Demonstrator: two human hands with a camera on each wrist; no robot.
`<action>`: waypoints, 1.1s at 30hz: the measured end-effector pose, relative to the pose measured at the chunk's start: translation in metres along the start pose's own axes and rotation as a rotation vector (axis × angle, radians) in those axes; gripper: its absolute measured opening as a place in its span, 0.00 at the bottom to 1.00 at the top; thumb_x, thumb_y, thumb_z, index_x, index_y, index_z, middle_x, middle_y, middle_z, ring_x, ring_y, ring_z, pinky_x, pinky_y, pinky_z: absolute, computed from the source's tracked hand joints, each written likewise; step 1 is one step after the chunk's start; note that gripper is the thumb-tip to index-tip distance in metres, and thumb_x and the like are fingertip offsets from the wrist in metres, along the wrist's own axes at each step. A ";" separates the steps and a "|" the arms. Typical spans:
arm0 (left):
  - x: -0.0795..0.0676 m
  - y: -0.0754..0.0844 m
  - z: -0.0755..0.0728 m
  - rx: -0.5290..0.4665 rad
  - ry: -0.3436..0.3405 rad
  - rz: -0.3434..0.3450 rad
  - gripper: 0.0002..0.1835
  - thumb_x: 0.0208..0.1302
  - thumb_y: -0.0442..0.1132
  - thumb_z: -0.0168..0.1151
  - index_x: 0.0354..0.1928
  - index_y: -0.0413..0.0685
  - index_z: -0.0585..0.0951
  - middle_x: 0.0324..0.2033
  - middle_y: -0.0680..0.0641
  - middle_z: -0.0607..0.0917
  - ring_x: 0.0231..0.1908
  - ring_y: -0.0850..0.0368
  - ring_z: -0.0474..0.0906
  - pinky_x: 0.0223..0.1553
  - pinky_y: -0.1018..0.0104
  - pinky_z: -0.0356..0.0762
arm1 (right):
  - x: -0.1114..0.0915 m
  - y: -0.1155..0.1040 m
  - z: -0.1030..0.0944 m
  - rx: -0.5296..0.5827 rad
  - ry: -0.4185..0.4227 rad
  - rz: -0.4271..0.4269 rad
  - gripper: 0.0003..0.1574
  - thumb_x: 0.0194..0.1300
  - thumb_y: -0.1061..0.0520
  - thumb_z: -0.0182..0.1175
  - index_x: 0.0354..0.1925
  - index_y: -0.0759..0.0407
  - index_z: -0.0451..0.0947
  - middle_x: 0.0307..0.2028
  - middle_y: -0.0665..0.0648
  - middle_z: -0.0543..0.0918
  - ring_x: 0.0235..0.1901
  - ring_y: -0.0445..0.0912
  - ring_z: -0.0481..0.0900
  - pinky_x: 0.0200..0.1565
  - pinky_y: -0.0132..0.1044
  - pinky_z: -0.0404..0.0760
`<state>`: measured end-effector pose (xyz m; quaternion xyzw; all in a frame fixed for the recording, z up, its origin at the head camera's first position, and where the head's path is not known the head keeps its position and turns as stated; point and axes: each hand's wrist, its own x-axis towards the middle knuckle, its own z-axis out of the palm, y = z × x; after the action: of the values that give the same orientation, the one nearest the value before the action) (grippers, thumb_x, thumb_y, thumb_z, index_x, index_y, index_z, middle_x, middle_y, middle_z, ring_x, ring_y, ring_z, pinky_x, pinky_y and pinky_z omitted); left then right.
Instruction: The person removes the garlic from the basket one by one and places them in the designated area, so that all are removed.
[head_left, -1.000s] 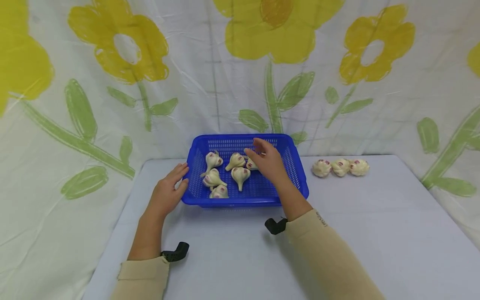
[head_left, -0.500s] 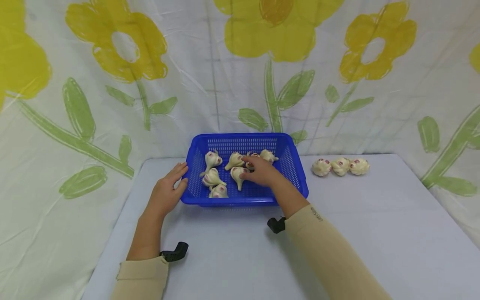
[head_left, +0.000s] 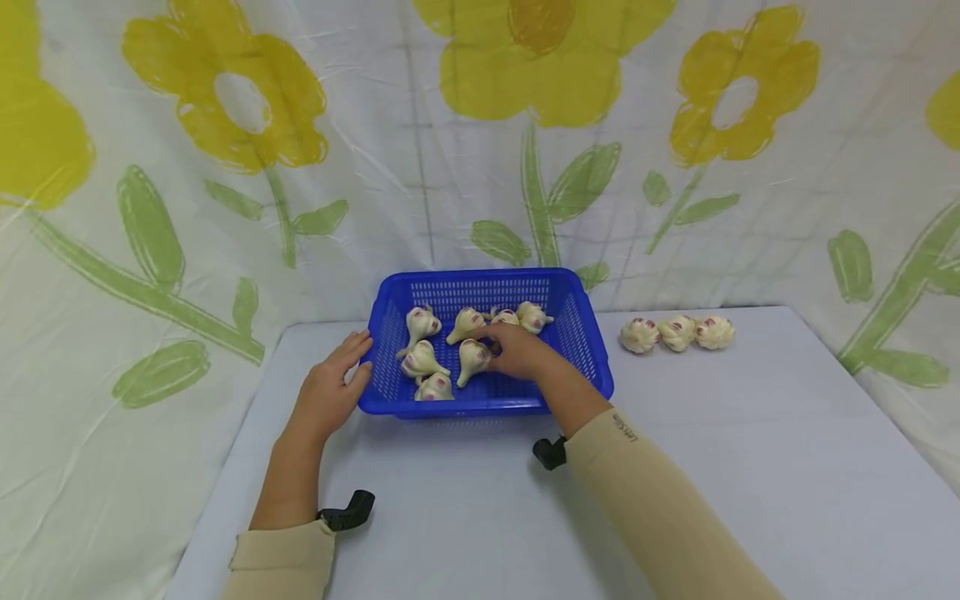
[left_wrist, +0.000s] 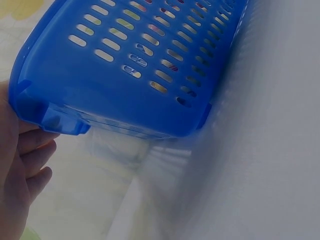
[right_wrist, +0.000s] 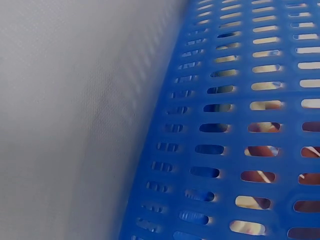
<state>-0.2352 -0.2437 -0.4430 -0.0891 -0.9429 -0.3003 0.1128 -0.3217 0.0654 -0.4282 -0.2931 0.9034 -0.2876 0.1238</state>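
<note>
The garlic bulb is pinched between curled fingers and thumb of the right hand, by which its right side is covered. It is located inside the blue basket, near the middle, with its stem pointed toward the front left. Six other bulbs are held in the same basket: three are grouped at the left, and three are spread along the back; of the latter, one is partly covered by the right hand. The lowest at the left is partly hidden by the front wall.

The left hand is placed at the basket's left end, with its fingers extended loosely beside the rim; nothing is gripped by it. In the left wrist view, its fingers are seen below the rim's corner.

Three more bulbs are lined up in a row on the white table, to the right of the basket. Behind the table, a white cloth is hung, by which yellow flowers are displayed.
</note>
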 end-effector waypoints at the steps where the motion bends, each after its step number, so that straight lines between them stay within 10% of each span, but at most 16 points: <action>1: 0.000 0.000 0.000 -0.002 0.002 0.002 0.26 0.74 0.44 0.50 0.70 0.43 0.69 0.71 0.44 0.67 0.73 0.43 0.60 0.69 0.41 0.61 | 0.000 0.000 0.000 0.008 0.004 0.004 0.32 0.63 0.61 0.66 0.65 0.56 0.73 0.56 0.59 0.80 0.48 0.52 0.80 0.52 0.44 0.80; 5: 0.000 0.000 0.001 -0.006 0.009 0.006 0.26 0.74 0.43 0.50 0.70 0.42 0.70 0.71 0.44 0.68 0.72 0.43 0.60 0.69 0.41 0.61 | 0.000 0.001 0.001 0.033 0.000 0.007 0.35 0.61 0.60 0.67 0.66 0.58 0.72 0.56 0.59 0.81 0.43 0.51 0.81 0.50 0.43 0.80; 13: -0.002 0.000 0.002 -0.007 0.007 -0.002 0.26 0.73 0.43 0.50 0.69 0.43 0.70 0.71 0.44 0.68 0.72 0.43 0.60 0.69 0.41 0.61 | 0.000 0.000 0.003 0.009 -0.098 0.040 0.46 0.66 0.50 0.65 0.76 0.51 0.57 0.70 0.60 0.69 0.66 0.57 0.71 0.66 0.51 0.71; 22: -0.002 0.000 0.001 -0.012 -0.008 -0.008 0.26 0.74 0.44 0.50 0.70 0.43 0.69 0.71 0.44 0.67 0.73 0.43 0.60 0.69 0.41 0.61 | 0.001 0.002 0.007 -0.024 -0.111 0.066 0.34 0.65 0.51 0.65 0.67 0.55 0.69 0.65 0.57 0.74 0.66 0.52 0.71 0.68 0.47 0.68; 33: 0.000 0.000 -0.001 -0.008 0.004 0.005 0.26 0.73 0.43 0.50 0.70 0.42 0.69 0.71 0.43 0.67 0.72 0.42 0.60 0.69 0.41 0.61 | 0.001 0.004 0.005 0.046 -0.145 0.069 0.42 0.61 0.56 0.65 0.71 0.57 0.64 0.69 0.58 0.70 0.68 0.53 0.68 0.69 0.48 0.68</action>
<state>-0.2354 -0.2440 -0.4418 -0.0911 -0.9413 -0.3040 0.1148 -0.3230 0.0653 -0.4345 -0.2789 0.8947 -0.2820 0.2056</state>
